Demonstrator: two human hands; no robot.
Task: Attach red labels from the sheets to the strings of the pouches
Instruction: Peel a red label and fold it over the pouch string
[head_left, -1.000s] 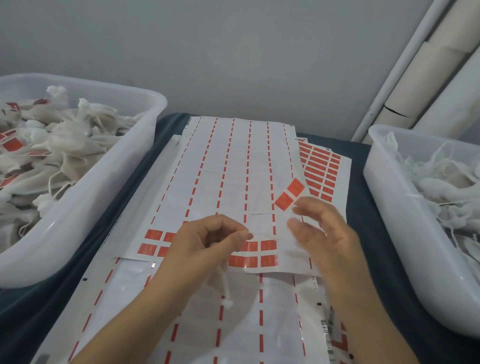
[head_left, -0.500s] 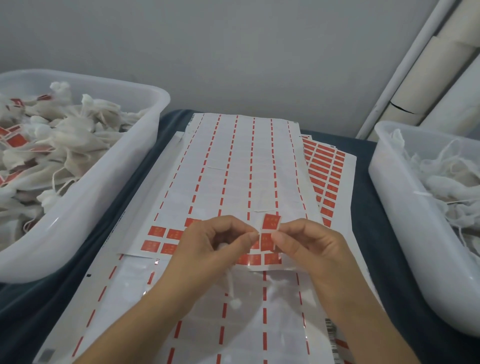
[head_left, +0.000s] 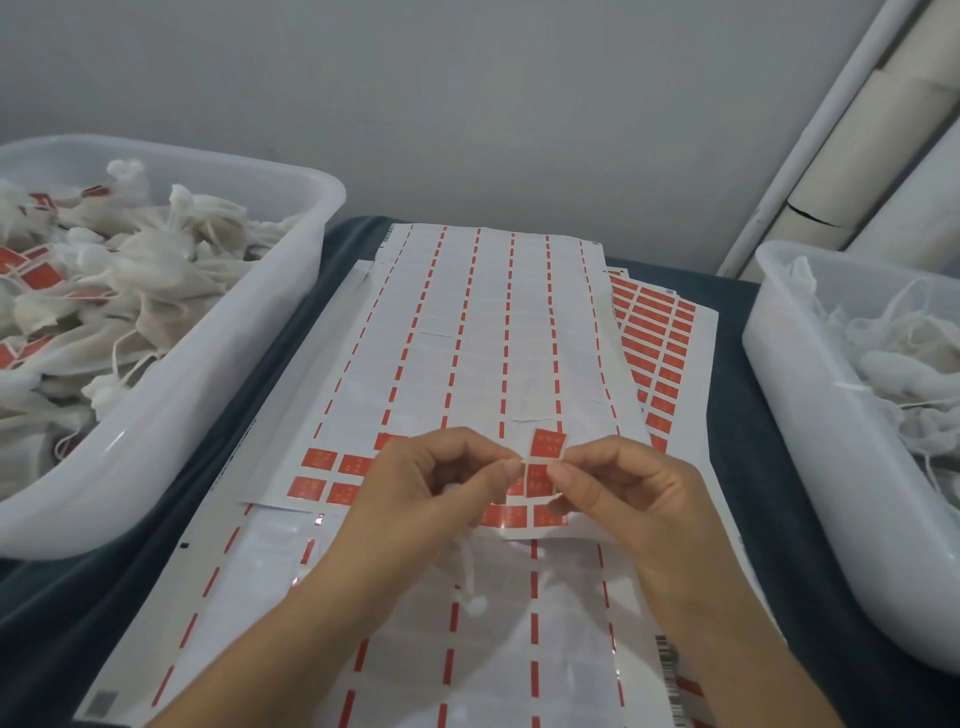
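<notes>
Left hand (head_left: 415, 499) and right hand (head_left: 628, 493) at centre frame, fingertips pinching one red label (head_left: 546, 447) between them; pouch string (head_left: 470, 577) dangling under left hand. Mostly peeled sheets (head_left: 467, 338) beneath on bench (head_left: 727, 467)

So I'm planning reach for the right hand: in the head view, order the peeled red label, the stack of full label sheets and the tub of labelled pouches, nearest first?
1. Peeled red label, pinched at the right hand.
2. Stack of full label sheets, beyond it, to the right.
3. Tub of labelled pouches, far left.
</notes>
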